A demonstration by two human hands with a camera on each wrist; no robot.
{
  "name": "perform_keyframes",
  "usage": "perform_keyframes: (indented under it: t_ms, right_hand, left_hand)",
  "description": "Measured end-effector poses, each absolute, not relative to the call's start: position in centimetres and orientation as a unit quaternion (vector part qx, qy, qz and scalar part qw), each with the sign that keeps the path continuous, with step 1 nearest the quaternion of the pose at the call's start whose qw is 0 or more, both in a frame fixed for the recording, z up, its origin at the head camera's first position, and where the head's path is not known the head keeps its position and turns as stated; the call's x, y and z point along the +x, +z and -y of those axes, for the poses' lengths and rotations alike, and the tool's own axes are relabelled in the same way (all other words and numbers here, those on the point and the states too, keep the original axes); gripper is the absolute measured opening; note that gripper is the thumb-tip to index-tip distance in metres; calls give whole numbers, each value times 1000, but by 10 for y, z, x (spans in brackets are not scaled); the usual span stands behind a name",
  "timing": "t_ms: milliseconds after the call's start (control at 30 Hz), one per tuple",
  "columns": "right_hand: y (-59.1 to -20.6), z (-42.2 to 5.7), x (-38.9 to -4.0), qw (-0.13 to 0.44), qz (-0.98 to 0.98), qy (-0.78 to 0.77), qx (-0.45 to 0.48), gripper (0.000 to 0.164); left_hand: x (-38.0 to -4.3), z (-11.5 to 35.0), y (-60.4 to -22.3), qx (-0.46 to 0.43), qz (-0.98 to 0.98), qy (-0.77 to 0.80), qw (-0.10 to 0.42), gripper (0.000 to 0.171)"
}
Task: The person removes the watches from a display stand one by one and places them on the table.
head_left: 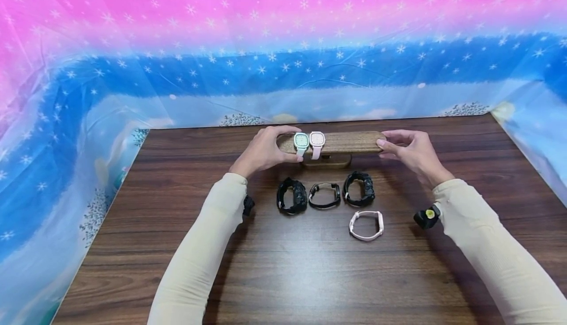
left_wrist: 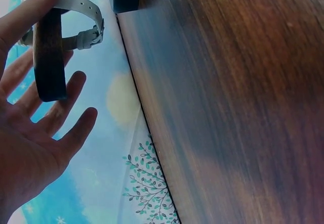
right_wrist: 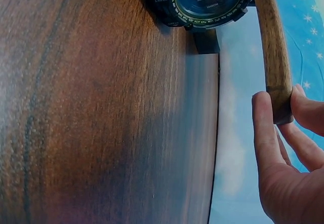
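Note:
A wooden watch stand (head_left: 354,142) with a raised bar carries a mint green watch (head_left: 301,141) near its left end. Beside that watch, a pink watch (head_left: 317,139) is looped on the bar. My left hand (head_left: 263,151) pinches the mint green watch across the bar, thumb on the lower strap and index finger along the top. In the left wrist view, the thumb presses the pale strap (left_wrist: 81,5), while the other fingers spread behind the bar. At the opposite end, my right hand (head_left: 414,152) grips the bar's tip between thumb and fingers.
In front of the stand lie a bulky black watch (head_left: 292,196), a slim black band (head_left: 325,196) and another black watch (head_left: 360,188). A pale pink band (head_left: 366,225) lies nearer. Patterned cloth (head_left: 283,79) hangs along the table's back edge.

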State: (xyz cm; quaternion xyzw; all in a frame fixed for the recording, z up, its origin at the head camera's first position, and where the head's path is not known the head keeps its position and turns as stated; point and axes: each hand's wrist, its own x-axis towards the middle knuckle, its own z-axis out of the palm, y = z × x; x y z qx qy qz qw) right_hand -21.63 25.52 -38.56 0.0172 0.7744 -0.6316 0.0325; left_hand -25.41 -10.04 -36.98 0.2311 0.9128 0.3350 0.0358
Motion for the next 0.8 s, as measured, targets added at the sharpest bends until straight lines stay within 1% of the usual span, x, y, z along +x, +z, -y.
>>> perform_keyframes:
  t_ms: [500, 667, 800]
  right_hand:
    - [-386, -255, -217, 30, -771, -635, 16, 58]
    - [-386, -254, -217, 23, -782, -623, 28, 56]
    - [-385, -254, -216, 27, -781, -624, 26, 58]
  left_hand:
    - [-254, 106, -371, 226, -909, 350, 29, 66]
    - [-253, 113, -372, 227, -899, 373, 30, 65]
    - [-252, 117, -372, 229, -892, 387, 32, 66]
